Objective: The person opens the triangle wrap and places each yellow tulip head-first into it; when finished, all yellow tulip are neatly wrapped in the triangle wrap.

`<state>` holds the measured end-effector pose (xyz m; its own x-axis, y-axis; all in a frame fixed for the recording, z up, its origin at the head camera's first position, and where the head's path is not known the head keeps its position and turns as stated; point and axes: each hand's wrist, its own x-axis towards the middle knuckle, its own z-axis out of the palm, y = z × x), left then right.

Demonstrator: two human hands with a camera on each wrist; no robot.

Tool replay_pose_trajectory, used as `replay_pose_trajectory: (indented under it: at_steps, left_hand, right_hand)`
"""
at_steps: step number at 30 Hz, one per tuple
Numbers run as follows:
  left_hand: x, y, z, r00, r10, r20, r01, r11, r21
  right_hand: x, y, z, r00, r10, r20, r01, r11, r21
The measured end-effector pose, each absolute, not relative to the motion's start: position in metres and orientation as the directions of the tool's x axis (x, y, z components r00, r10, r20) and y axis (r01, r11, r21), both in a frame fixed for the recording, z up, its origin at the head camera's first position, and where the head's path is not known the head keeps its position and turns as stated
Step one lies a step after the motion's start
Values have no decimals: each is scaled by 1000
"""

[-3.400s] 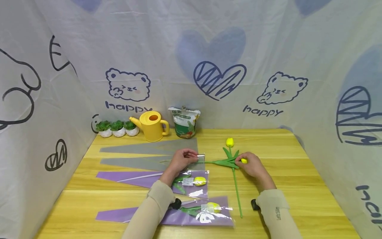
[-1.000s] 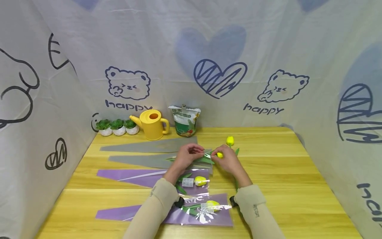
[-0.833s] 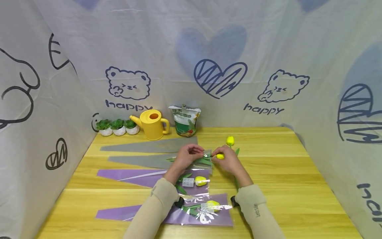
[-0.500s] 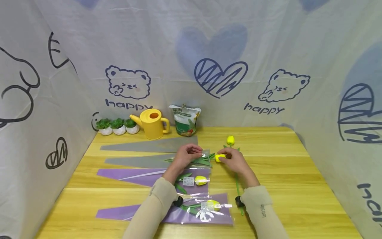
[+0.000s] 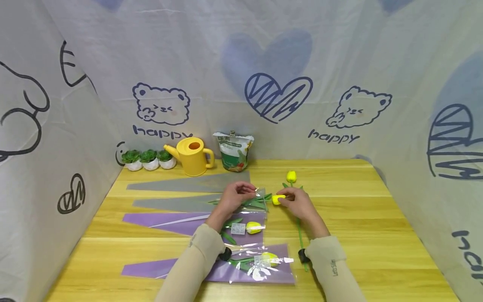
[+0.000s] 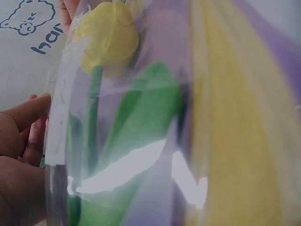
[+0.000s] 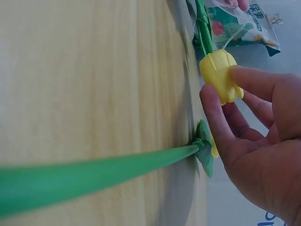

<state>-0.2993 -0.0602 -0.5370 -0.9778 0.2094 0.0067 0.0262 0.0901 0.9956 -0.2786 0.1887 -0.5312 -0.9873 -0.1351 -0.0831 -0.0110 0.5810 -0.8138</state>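
My right hand (image 5: 302, 203) pinches the yellow bloom of an artificial tulip (image 5: 277, 199) between thumb and fingertips; the right wrist view shows the bloom (image 7: 218, 75) up close. The tulip's stem and green leaves lie inside a grey-backed clear flower sleeve (image 5: 170, 204), leaf tips poking out at its mouth while the bloom is outside. At that mouth my left hand (image 5: 235, 197) pinches the clear film. A second tulip (image 5: 291, 176) lies lengthwise on the table, partly under my right hand. In the left wrist view, a purple sleeve with a tulip (image 6: 110, 37) covers most of the picture.
Two purple sleeves with tulips, one nearer (image 5: 253, 272) and one farther (image 5: 166, 222), lie under the left forearm. Another grey sleeve (image 5: 188, 183) lies behind. At the back stand small potted succulents (image 5: 149, 160), a yellow watering can (image 5: 193, 157) and a clipped bag (image 5: 234, 152).
The tulip has slid leftward, its stem and leaves passing into the grey sleeve. My right hand went left with it, then drew back slightly onto the bloom. The left hand keeps to the sleeve's mouth.
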Motion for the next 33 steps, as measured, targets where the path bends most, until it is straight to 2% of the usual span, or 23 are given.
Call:
replay_pose_trajectory:
  at_steps: [12,24,33]
  left_hand:
    - [-299,-58,-524,-976,214,37,61,107,992]
    - [-296,-53,-521,-975,217,41,70,127,989]
    - [-297,-51,-523,-973,228,49,73,100,992]
  right_hand:
    - [-279,184,-527,-991,-137,-15,-51,467,-883]
    - [-282,167,-530,-988,-147,42,-105,456,-884]
    - [-280,158,-528,-991,-134,26,-85,459,-884]
